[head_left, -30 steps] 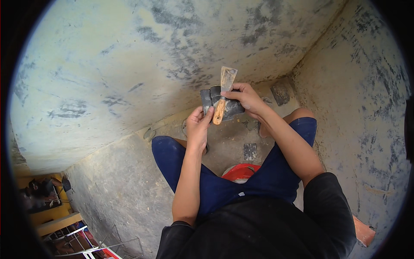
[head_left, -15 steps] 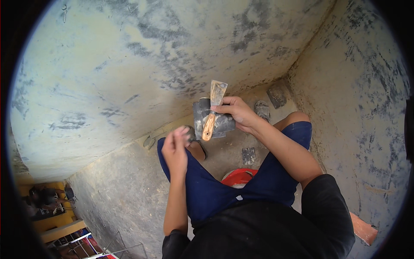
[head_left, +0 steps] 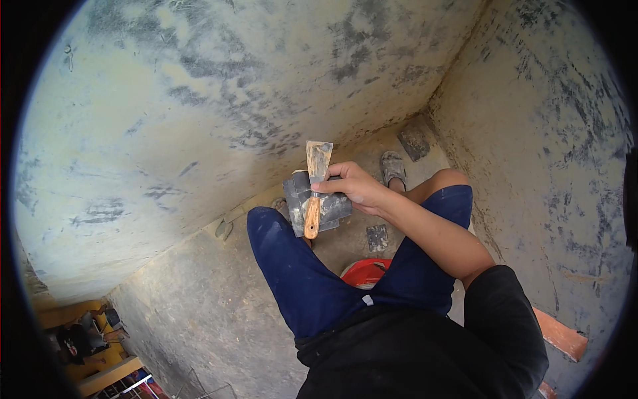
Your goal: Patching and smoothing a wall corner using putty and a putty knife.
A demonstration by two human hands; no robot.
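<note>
My right hand grips a stack of dark grey, putty-smeared flat sheets together with a wooden-handled putty knife, thumb across the knife's neck. The knife lies over the sheets, its stained metal blade pointing up toward the wall. The sheets are held above and between my bent knees, in front of the pale, grey-blotched wall. My left hand is out of view.
Below are a red bucket between my thighs, my sandalled right foot and dark pieces on the concrete floor. Walls meet in a corner. An orange brick-like object lies right; another person is at lower left.
My left hand let go of the sheets, dropped leftward, and has left the view. My right hand with the sheets and putty knife has moved down and left in the picture.
</note>
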